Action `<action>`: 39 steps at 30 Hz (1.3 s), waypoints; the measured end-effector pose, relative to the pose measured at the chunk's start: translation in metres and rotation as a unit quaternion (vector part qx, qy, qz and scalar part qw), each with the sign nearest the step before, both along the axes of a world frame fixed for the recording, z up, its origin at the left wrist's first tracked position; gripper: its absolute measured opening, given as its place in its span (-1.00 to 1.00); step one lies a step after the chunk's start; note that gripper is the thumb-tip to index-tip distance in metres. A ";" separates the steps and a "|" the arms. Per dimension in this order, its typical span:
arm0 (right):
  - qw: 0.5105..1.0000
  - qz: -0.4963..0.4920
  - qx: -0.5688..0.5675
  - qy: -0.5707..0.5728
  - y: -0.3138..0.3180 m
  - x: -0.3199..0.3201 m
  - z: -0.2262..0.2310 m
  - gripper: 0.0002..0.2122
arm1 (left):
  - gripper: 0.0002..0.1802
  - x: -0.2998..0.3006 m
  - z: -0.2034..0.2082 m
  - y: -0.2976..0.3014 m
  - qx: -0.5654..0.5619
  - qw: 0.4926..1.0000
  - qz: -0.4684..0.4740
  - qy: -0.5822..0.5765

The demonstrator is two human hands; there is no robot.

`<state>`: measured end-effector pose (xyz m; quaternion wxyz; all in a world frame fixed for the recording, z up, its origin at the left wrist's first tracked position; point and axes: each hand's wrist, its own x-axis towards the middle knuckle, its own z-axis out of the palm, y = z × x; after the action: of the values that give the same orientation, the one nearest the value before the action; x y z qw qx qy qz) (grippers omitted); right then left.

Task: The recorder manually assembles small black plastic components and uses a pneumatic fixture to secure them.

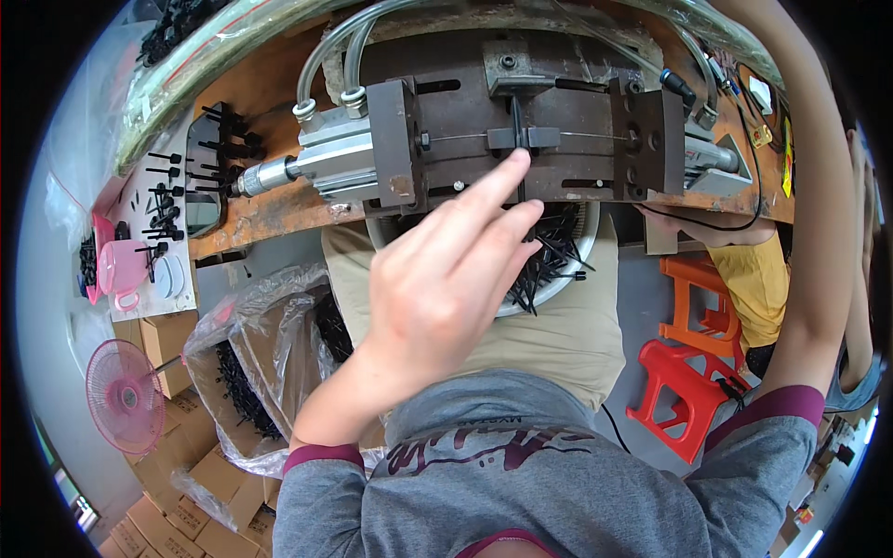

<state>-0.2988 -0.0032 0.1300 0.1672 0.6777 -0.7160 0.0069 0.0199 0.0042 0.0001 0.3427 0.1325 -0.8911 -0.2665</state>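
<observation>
My left hand reaches over the front of a dark metal clamping machine. Its fingers are stretched out and apart, and the thumb is hidden. The index fingertip is at a slim black plastic piece, which stands between two small dark jaws at the machine's middle. Whether the fingertip presses on it, I cannot tell. Below the hand, a white bowl on my lap holds several thin black plastic pieces. My right forearm stretches up along the right side, its hand beyond the top edge.
Pneumatic cylinders with clear hoses flank the machine on the wooden bench. Black parts lie at the left near a pink cup. Below are a plastic-lined box, a pink fan and stools. Someone in yellow shorts sits at right.
</observation>
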 end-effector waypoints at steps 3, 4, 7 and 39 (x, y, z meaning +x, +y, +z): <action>0.998 -0.036 -0.031 0.036 0.018 0.035 -0.004 -0.88 | -0.70 -0.009 -0.011 0.005 -0.072 0.997 0.019 -0.019; 0.998 -0.042 -0.037 0.039 0.019 0.042 -0.006 -0.88 | -0.70 -0.012 -0.012 0.005 -0.093 0.995 0.033 -0.029; 0.998 -0.040 -0.046 0.021 0.016 0.043 -0.009 -0.87 | -0.71 -0.016 -0.012 0.005 -0.136 0.987 0.062 -0.059; 0.921 0.256 -0.294 -0.001 0.082 0.120 -0.089 -0.57 | -0.61 0.007 0.026 0.004 0.214 0.970 -0.082 0.087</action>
<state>-0.1788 0.0789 0.0408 0.3510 0.7579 -0.4843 0.2605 0.0271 0.0077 0.0258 0.3592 0.1055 -0.7883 -0.4884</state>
